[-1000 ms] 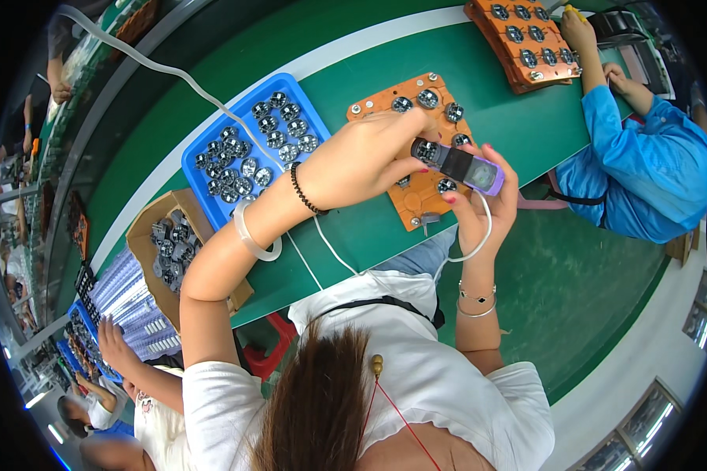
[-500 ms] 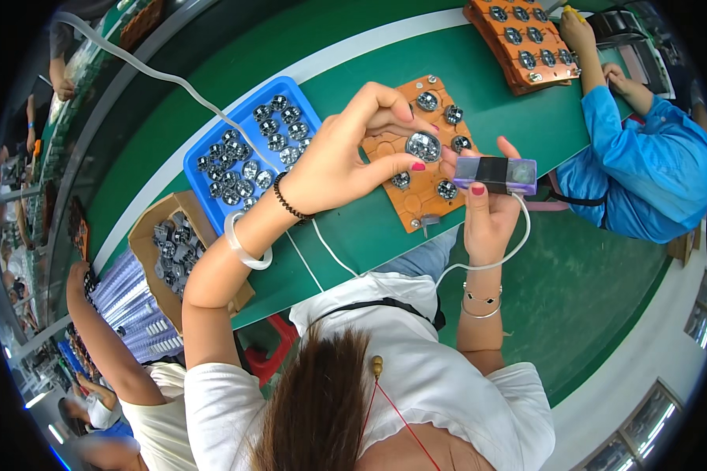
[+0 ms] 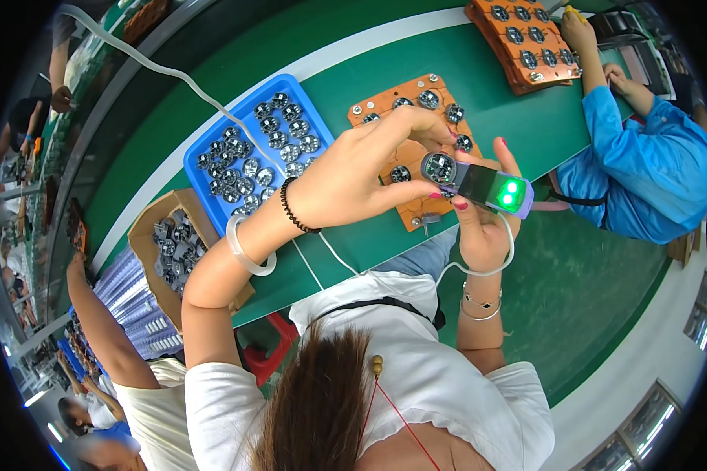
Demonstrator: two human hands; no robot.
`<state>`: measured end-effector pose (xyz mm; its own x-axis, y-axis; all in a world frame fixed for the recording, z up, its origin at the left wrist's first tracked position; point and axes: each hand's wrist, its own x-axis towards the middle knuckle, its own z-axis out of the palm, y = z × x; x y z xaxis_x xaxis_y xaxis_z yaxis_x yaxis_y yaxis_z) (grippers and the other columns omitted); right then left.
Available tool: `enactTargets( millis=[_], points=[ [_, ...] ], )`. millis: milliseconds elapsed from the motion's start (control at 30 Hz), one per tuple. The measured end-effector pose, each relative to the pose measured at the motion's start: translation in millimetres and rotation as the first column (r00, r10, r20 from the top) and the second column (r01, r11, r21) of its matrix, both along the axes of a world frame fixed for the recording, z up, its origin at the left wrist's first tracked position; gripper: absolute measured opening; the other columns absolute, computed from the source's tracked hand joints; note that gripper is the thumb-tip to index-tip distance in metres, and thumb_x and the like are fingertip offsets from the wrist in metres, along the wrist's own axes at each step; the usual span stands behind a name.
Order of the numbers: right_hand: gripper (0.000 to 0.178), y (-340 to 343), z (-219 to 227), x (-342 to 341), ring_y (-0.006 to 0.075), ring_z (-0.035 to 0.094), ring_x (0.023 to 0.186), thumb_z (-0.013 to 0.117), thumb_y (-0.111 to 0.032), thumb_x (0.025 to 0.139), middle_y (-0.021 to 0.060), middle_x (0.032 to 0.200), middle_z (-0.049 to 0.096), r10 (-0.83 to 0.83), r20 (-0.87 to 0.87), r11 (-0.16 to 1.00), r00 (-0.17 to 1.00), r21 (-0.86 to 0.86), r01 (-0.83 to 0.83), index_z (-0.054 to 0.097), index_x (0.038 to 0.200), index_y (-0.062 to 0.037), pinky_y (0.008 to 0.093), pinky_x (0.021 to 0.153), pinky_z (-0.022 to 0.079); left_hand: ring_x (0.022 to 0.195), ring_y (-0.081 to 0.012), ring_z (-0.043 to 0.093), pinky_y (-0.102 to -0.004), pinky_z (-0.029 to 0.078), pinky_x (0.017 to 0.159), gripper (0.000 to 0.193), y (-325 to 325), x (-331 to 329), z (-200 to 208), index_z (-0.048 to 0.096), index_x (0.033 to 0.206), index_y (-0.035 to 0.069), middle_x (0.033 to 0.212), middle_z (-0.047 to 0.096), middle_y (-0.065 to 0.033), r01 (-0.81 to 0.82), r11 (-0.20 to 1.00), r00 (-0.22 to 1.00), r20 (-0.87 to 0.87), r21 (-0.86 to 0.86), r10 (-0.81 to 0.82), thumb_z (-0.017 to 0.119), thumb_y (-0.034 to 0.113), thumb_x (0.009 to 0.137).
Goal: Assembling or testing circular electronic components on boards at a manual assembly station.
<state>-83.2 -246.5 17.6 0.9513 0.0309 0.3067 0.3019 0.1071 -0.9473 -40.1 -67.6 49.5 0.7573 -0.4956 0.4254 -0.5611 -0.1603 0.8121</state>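
My left hand [image 3: 367, 163] pinches a round dark circuit module [image 3: 438, 168] between thumb and fingers. Wrapped by the fingers of my right hand [image 3: 483, 242] is a small purple tester box [image 3: 479, 185] with a black band and a white cable. Two green lights glow at its right end. The module sits against the box's left end; their exact contact is hidden by fingers. Below both hands lies an orange fixture board [image 3: 416, 210] carrying several similar round modules, partly covered by my left hand.
Left of the board stands a blue tray [image 3: 194, 169] of round modules. A cardboard box [image 3: 143, 235] of grey parts is nearer left. Stacked orange boards [image 3: 518, 67] lie far right, beside a co-worker in a blue sleeve [image 3: 613, 125]. A white cable [image 3: 173, 74] crosses the tray.
My left hand has brought the module right and down against the tester box. The box has tilted, and its green lights have come on.
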Motion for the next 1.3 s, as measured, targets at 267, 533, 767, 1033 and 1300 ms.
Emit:
enactTargets(
  millis=[267, 533, 767, 1033, 1300],
  points=[
    [0.068, -6, -5, 0, 0.0195, 0.055, 0.102, 0.068, -0.011, 0.076, 0.0141, 0.109, 0.058, -0.008, 0.047, 0.992, 0.999, -0.124, 0.013, 0.03, 0.13, 0.0068, 0.0322, 0.09, 0.042, 0.102, -0.0292, 0.056, -0.0353, 0.045, 0.086, 0.051, 6, 0, 3, 0.045, 0.112, 0.003, 0.107, 0.056, -0.012, -0.017, 0.999, 0.999, 0.041, 0.046, 0.015, 0.071, 0.01, 0.069],
    [0.07, -5, -4, -1, 0.0192, 0.052, 0.106, 0.072, -0.012, 0.073, 0.0134, 0.108, 0.059, -0.035, 0.056, 0.976, 0.998, -0.212, 0.047, 0.035, 0.129, 0.0054, 0.0333, 0.094, 0.038, 0.099, -0.0291, 0.055, -0.0356, 0.045, 0.085, 0.049, 4, 0, 2, 0.047, 0.111, 0.005, 0.104, 0.057, -0.01, -0.017, 0.997, 0.999, 0.045, 0.071, 0.014, 0.071, 0.01, 0.069],
    [0.061, -4, -7, -1, 0.0208, 0.056, 0.1, 0.066, -0.01, 0.078, 0.0163, 0.11, 0.056, -0.022, 0.065, 0.986, 0.998, -0.162, 0.032, 0.033, 0.127, 0.004, 0.0312, 0.087, 0.044, 0.089, -0.0277, 0.056, -0.0353, 0.045, 0.079, 0.024, 3, 5, 6, 0.056, 0.09, 0.005, 0.098, 0.06, -0.0088, 0.009, 0.975, 0.974, 0.22, 0.221, -0.058, 0.069, 0.005, 0.07],
    [0.048, -13, -16, -2, 0.0291, 0.055, 0.102, 0.059, -0.01, 0.085, 0.0194, 0.113, 0.053, -0.136, -0.061, 0.988, 0.989, 0.063, 0.139, 0.034, 0.123, 0.0026, 0.0383, 0.087, 0.047, 0.094, -0.0265, 0.056, -0.0366, 0.043, 0.082, 0.016, 14, 19, -52, 0.056, 0.087, 0.004, 0.096, 0.059, -0.0074, -0.005, 0.871, 0.999, 0.032, 0.492, -0.012, 0.063, 0.005, 0.073],
    [0.045, -21, -22, -8, 0.0292, 0.056, 0.101, 0.058, -0.007, 0.084, 0.0197, 0.112, 0.053, -0.104, -0.117, 0.992, 0.988, 0.054, 0.111, 0.035, 0.122, 0.003, 0.0393, 0.088, 0.046, 0.112, -0.0209, 0.046, -0.0422, 0.033, 0.097, 0.016, 18, 22, -53, 0.062, 0.087, 0.008, 0.107, 0.058, -0.0018, 0.029, 0.807, 0.909, 0.32, 0.59, -0.267, 0.065, 0.013, 0.071]
  ],
)
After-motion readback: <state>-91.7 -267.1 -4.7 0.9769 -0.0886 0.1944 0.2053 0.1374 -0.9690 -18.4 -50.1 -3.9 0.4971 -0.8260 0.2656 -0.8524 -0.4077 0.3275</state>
